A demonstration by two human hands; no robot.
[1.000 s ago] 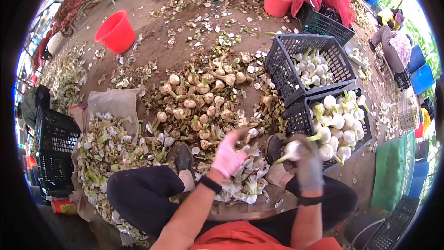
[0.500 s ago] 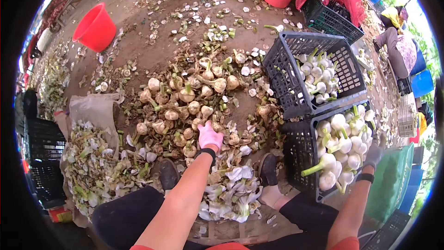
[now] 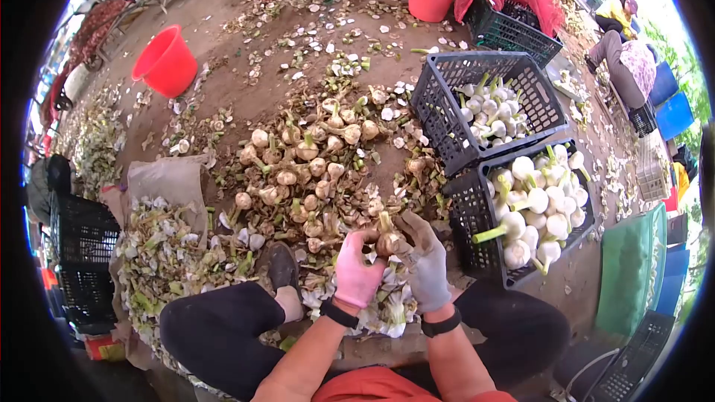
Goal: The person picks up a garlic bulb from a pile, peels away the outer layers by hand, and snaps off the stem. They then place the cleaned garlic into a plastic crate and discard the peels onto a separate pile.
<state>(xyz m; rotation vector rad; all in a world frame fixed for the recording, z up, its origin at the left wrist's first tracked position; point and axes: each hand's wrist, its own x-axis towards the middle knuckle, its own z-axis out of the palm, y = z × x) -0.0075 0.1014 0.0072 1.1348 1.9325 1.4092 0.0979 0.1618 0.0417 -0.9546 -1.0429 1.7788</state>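
Note:
A brownish, unpeeled garlic bulb point(image 3: 386, 241) with its stem upward is between my two hands, above my lap. My left hand point(image 3: 358, 274), in a pink glove, has thumb and fingers closed round its left side. In a grey glove with a dirty thumb and fingers, my right hand point(image 3: 427, 268) grips the bulb from the right. Just beyond lies a heap of unpeeled garlic point(image 3: 305, 167) on the ground. Below the hands, between my feet, are white and brown peelings point(image 3: 391, 309).
At my right, a black crate point(image 3: 477, 234) holds cleaned white garlic bulbs point(image 3: 547, 201). Behind it stands another crate point(image 3: 439, 97) with white garlic. Garlic waste point(image 3: 175, 268) lies left. A red bucket point(image 3: 165, 63) stands further off, and a person point(image 3: 629, 67) sits far right.
My left hand has come back from the heap with a garlic bulb. My right hand has moved from the crate of white garlic to meet it. The view has shifted slightly.

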